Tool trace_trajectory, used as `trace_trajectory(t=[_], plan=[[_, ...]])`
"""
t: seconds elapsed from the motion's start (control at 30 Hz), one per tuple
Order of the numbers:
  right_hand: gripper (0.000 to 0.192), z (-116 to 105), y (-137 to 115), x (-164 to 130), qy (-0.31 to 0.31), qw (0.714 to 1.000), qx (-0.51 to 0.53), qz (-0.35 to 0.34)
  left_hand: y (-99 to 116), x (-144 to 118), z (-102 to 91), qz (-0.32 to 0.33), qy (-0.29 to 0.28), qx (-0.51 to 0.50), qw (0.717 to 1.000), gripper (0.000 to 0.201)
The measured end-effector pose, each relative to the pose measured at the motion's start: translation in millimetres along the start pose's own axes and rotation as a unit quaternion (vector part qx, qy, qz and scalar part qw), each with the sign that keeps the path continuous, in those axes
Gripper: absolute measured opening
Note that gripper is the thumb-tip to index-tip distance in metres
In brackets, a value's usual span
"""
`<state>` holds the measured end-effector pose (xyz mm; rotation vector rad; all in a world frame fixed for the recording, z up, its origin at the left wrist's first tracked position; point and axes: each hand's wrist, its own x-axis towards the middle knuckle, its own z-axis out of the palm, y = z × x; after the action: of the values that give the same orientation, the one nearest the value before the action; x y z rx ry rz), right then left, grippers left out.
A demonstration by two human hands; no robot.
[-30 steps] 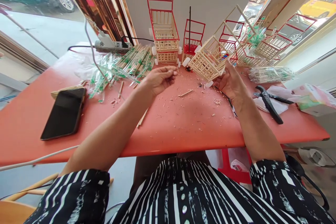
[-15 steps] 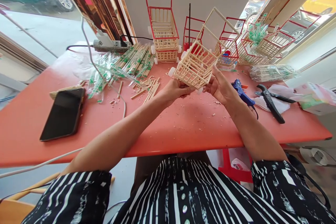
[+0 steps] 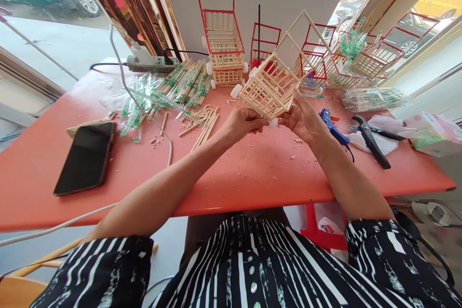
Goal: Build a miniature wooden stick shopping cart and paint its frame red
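Note:
A miniature shopping cart (image 3: 269, 89) made of pale wooden sticks, with white wheels and an unpainted handle frame, is held tilted above the table. My left hand (image 3: 245, 122) grips its lower left edge, fingers curled beneath. On the other side, my right hand (image 3: 301, 115) holds the lower right edge, with fingertips along the sticks. Behind it stand similar carts with red trim, the tallest a red-edged cart (image 3: 226, 43) at the back. Wooden stick pieces (image 3: 206, 127) lie on the table left of my left hand.
On the orange-red table (image 3: 231, 183) are a black phone (image 3: 85, 158), bagged sticks (image 3: 180, 82), a power strip (image 3: 153, 63) and a white cable. To the right lie a blue glue gun (image 3: 334, 127), black-handled cutters (image 3: 371, 139), a bundle of wrapped sticks (image 3: 373, 99) and a tissue pack (image 3: 433, 132).
The held cart has turned slightly in my hands, its handle tilting a little further right. Both hands keep their hold, nearly in the same place.

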<state>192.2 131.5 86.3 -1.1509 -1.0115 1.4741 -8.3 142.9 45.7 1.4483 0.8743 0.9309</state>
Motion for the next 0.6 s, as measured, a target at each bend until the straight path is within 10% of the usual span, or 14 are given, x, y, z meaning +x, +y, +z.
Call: trace_trajectory(t=[0.33,0.6], plan=[[0.062,-16,-1,11,0.031,0.999,-0.013,-0.031,3,2,-16.0,0.029,0.065,-0.139,0.988,0.031],[0.074,-24,-6,13,0.012,0.997,-0.063,-0.034,11,21,-87.4,0.03,0.263,-0.291,0.919,0.032]])
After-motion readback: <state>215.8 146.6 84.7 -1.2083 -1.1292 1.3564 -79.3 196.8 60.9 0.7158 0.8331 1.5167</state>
